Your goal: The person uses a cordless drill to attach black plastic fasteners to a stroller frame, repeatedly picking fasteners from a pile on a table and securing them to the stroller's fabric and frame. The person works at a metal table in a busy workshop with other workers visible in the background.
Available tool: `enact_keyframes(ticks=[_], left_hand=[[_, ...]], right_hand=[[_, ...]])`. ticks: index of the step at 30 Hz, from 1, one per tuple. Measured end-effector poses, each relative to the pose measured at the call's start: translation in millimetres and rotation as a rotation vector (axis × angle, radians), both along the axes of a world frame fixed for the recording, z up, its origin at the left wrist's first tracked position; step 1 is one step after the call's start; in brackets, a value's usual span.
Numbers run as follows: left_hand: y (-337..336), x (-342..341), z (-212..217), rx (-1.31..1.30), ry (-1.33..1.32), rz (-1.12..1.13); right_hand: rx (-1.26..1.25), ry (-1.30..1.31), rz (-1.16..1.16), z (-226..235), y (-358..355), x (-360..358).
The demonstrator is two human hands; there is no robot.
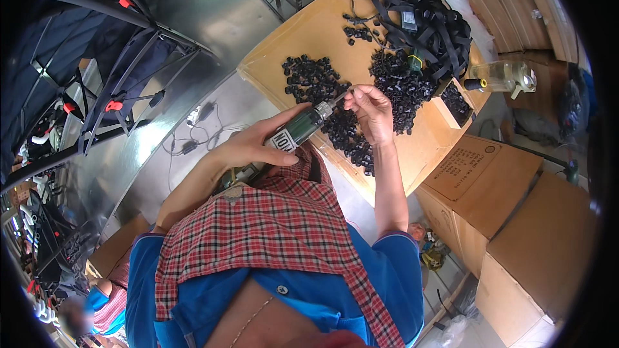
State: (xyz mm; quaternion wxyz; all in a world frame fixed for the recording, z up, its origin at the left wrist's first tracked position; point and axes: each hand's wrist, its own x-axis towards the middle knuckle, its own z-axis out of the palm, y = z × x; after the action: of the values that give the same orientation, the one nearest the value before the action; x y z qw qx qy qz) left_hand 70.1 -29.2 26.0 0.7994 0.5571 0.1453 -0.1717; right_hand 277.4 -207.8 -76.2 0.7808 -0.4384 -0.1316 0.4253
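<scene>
My left hand (pixel 255 144) is wrapped round a green electric screwdriver (pixel 302 130), which is tilted up and to the right above my lap. Its thin bit points at my right hand (pixel 372 113). The fingertips of that hand are pinched together at the end of the bit. Whatever small piece lies between them is too small to make out. Under and behind both hands, small black plastic parts (pixel 312 77) lie in loose heaps on a tan tabletop (pixel 274 48).
A tangle of black straps (pixel 445 35) covers the table's far right. A small open wooden box (pixel 451 104) holds black bits, beside a clear bottle (pixel 500 77). Cardboard boxes (pixel 480 174) stand at right. Black frames (pixel 122 71) rest on a metal surface (pixel 213 6); another person (pixel 106 306) is lower left.
</scene>
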Motion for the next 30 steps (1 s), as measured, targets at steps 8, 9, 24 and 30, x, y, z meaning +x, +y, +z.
enact_keyframes(ticks=[8,9,24,30], left_hand=[[-3.5,-5.4,4.0,-0.001,0.061,-0.062],[-3.4,-6.6,4.4,-0.009,0.075,-0.072],[-11.5,-21.5,-2.1,0.086,-0.002,-0.047],[-10.5,-25.3,-2.3,0.028,-0.060,0.012]], right_hand=[[-0.031,0.063,0.065,11.5,-7.0,-6.1],[-0.034,0.064,0.071,11.6,-7.4,-6.3],[-0.255,-0.108,0.302,18.6,-10.5,-3.7],[-0.241,-0.208,0.239,12.8,-6.0,7.2]])
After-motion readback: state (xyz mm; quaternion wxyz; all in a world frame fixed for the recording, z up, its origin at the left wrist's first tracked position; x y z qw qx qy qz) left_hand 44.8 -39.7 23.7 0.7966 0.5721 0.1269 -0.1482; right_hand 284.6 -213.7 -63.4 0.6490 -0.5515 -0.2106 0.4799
